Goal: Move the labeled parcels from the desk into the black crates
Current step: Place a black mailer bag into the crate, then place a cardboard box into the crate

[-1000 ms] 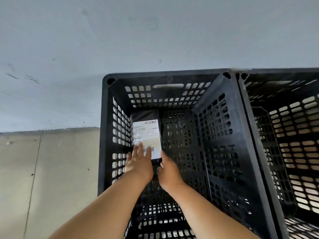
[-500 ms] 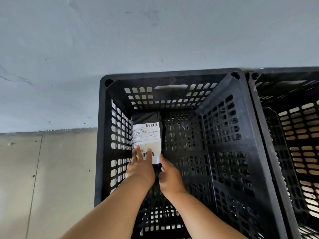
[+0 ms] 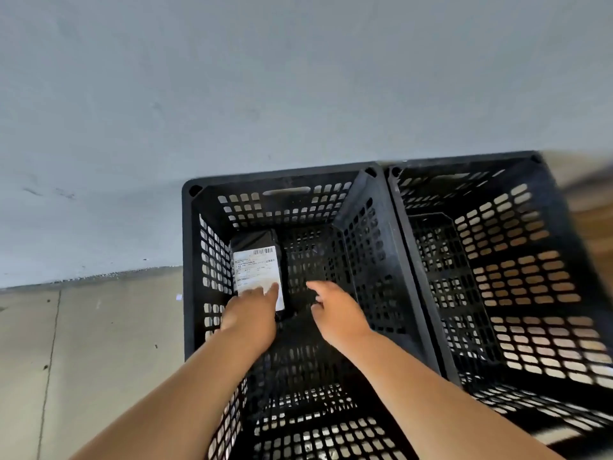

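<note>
A black parcel with a white barcode label (image 3: 255, 267) lies on the bottom of the left black crate (image 3: 285, 175), against its left wall. My left hand (image 3: 250, 310) rests on the near end of the parcel, fingers laid flat over the label's lower edge. My right hand (image 3: 335, 310) hovers inside the same crate, to the right of the parcel and apart from it, fingers loosely spread and holding nothing. A second black crate (image 3: 464, 161) stands right beside the first; I see no parcel in it.
Both crates stand on a pale tiled floor (image 3: 99, 343) against a grey wall (image 3: 232, 94). The floor stretches away to the left of the crates. The far right edge of the view is blurred.
My right hand has let go of the parcel's near end and moved right, away from it. My left hand stays on the label. The view has shifted, showing more of the right crate.
</note>
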`<state>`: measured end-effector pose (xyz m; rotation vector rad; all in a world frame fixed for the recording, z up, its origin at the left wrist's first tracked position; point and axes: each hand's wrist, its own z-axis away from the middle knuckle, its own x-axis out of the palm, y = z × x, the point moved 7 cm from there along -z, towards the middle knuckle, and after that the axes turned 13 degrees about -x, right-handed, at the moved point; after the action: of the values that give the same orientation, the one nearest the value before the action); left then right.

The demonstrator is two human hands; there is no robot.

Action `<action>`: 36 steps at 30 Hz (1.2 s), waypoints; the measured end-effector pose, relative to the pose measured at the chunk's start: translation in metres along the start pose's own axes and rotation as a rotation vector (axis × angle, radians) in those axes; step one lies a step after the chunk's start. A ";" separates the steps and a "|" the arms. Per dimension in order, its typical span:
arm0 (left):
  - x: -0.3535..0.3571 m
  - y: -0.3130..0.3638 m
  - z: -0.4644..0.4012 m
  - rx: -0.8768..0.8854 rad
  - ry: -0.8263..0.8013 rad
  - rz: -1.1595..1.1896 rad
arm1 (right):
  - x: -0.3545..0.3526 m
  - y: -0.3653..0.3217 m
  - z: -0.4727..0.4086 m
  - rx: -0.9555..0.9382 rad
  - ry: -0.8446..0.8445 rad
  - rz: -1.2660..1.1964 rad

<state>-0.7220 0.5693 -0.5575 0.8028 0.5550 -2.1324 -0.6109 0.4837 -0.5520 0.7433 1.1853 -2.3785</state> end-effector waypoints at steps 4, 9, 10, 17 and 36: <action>-0.056 0.004 0.066 0.074 0.142 0.038 | -0.053 -0.034 0.058 0.021 0.070 -0.007; -0.121 0.009 0.158 0.119 0.225 0.211 | -0.122 -0.084 0.146 0.029 0.238 -0.094; -0.130 0.013 0.175 0.135 0.233 0.224 | -0.135 -0.093 0.163 0.019 0.267 -0.108; -0.168 0.052 0.277 0.215 0.254 0.369 | -0.204 -0.119 0.277 0.005 0.444 -0.171; -0.212 0.375 0.532 0.518 0.401 0.621 | -0.377 0.083 0.626 0.052 0.867 -0.185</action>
<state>-0.5120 0.1272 -0.0797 1.4857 -0.0807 -1.5414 -0.4488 -0.0362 -0.0582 1.8673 1.5418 -2.2678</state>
